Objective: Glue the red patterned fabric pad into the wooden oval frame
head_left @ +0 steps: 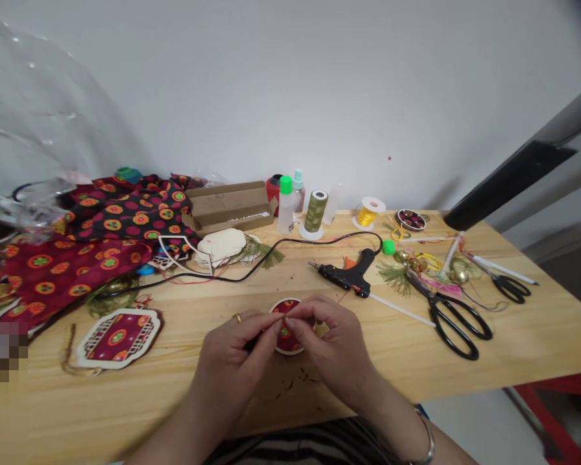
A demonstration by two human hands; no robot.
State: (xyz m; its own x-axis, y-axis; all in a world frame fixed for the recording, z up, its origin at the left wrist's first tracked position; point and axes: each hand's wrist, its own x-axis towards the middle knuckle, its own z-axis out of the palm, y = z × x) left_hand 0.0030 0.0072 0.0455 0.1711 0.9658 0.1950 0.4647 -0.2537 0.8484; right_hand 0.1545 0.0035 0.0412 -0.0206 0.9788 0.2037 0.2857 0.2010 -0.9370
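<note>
Left hand (232, 352) and right hand (331, 339) grips pinched on round red disc (286, 332) | held just above table (416, 361) near edge | risk: slipping if pinch loosened, glue gun (351, 274) cord nearby.

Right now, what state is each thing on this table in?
left hand: pinching the round ornament
right hand: pinching it too
round ornament: lying on the table
glue gun: lying down, cord attached
large scissors: closed
small scissors: closed
cardboard box: open
green-capped bottle: upright, capped
</note>
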